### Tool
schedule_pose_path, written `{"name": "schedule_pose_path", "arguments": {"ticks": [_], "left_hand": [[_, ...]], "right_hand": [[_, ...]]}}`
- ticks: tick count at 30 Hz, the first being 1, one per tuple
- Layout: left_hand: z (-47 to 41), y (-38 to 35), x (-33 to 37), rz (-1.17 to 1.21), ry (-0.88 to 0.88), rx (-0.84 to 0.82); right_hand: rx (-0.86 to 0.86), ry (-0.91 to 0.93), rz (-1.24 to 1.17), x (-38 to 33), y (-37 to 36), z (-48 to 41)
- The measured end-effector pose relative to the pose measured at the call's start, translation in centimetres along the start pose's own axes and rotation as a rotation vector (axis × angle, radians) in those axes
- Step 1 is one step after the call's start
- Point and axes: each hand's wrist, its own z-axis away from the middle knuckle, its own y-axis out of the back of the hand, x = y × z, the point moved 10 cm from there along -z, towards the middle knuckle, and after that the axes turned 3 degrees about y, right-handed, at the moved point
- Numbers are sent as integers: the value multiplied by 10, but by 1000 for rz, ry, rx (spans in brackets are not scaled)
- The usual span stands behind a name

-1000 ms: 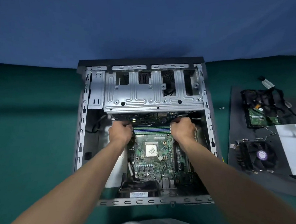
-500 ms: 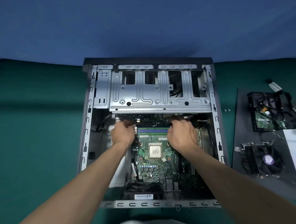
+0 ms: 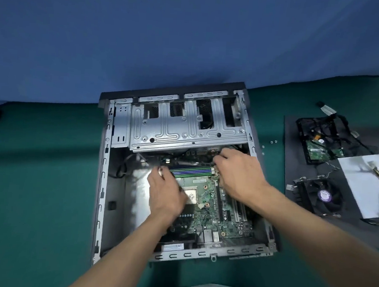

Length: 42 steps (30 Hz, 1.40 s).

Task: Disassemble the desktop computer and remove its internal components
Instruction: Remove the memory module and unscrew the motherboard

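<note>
The open desktop case (image 3: 103, 182) lies flat on the green table. Inside it sits the green motherboard (image 3: 211, 211), with the bare CPU (image 3: 192, 195) at its centre and the memory slots (image 3: 191, 171) along its far side. A silver drive cage (image 3: 185, 129) covers the far part of the case. My left hand (image 3: 165, 195) lies over the board, its fingertips at the left end of the memory slots. My right hand (image 3: 240, 175) reaches to the right end of the slots, its bent fingertips touching just under the cage edge. Neither hand plainly holds anything.
A black mat (image 3: 290, 149) to the right of the case carries a removed hard drive (image 3: 319, 147), a fan cooler (image 3: 320, 195) and a white sheet (image 3: 368, 183) with cables. Small screws (image 3: 273, 142) lie on the green cloth between case and mat. A blue backdrop rises behind.
My left hand has slid back and to the right, over the CPU area, with its fingertips still at the slots' left end. My right hand stays at the right end. The camera view has shifted.
</note>
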Motion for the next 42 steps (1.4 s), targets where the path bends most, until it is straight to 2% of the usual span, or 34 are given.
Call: {"name": "schedule_pose_path", "arguments": {"ticks": [2, 4, 7, 11, 14, 19, 31, 35, 36, 38, 40, 42], "left_hand": [[12, -5, 26, -114, -149, 9], [21, -22, 45, -158, -234, -99], [33, -51, 58, -234, -269, -266], [39, -69, 56, -392, -292, -363], [36, -72, 55, -416, -291, -399], [33, -80, 53, -436, -272, -458], [34, -75, 53, -421, -248, -454], [35, -75, 56, -376, -238, -451], [36, -76, 57, -370, -235, -449], [37, -79, 62, -360, -237, -441], [40, -81, 66, -354, -236, -438], [42, -82, 69, -331, -237, -457]], "right_hand": [[125, -107, -151, 25, 17, 25], [270, -276, -376, 59, 27, 54], [455, -601, -694, 110, 14, 105], [407, -947, -1000, 143, -52, 152], [375, -1068, -999, 153, -84, 167], [293, -1154, -936, 160, -116, 174], [409, -1116, -936, 135, -100, 168], [481, -996, -943, 133, -72, 152], [470, -945, -966, 130, -63, 143], [333, -828, -943, 117, -52, 119], [191, -721, -812, 100, -46, 102], [180, -683, -653, 93, -38, 98]]}}
